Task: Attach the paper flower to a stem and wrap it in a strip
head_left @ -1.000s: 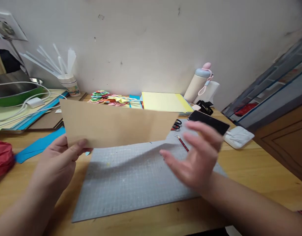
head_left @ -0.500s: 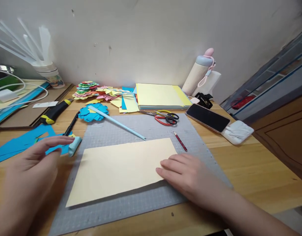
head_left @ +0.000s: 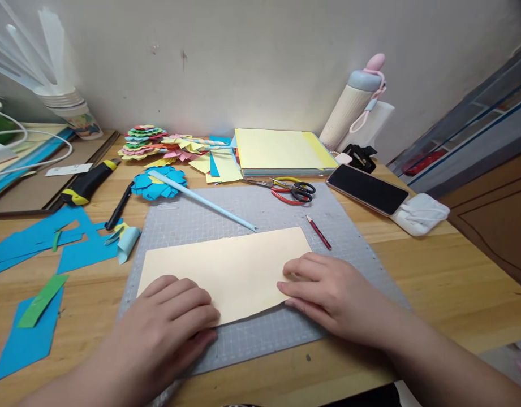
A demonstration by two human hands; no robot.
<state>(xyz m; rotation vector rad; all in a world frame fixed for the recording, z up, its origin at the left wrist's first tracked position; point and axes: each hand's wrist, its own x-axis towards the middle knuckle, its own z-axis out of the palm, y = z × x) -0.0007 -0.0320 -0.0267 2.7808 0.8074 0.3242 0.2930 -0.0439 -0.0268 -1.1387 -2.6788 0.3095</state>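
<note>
A cream sheet of paper [head_left: 239, 271] lies across the grey cutting mat [head_left: 260, 350]. My left hand [head_left: 171, 316] has come down on its near left part, fingers curled over the top and thumb by the near edge. At the near right corner, my right hand [head_left: 328, 294] pinches the sheet, with the thumb at the edge underneath. Just past the sheet's far edge rests a light blue paper stem [head_left: 209, 206], attached to a blue paper flower [head_left: 152, 189]. A red pencil [head_left: 318, 233] is on the mat beyond my right hand.
Scissors [head_left: 296, 191] lie at the mat's far edge, before a stack of coloured paper [head_left: 281, 152]. A phone [head_left: 367, 189] sits to the right. At left are a utility knife [head_left: 90, 182], a black pen [head_left: 119, 208] and blue paper scraps [head_left: 31, 333]. A bottle [head_left: 349, 110] leans against the wall.
My left hand has moved right from beside the mat onto the paper's near edge. My right hand stays at the near right corner, its thumb now showing at the edge.
</note>
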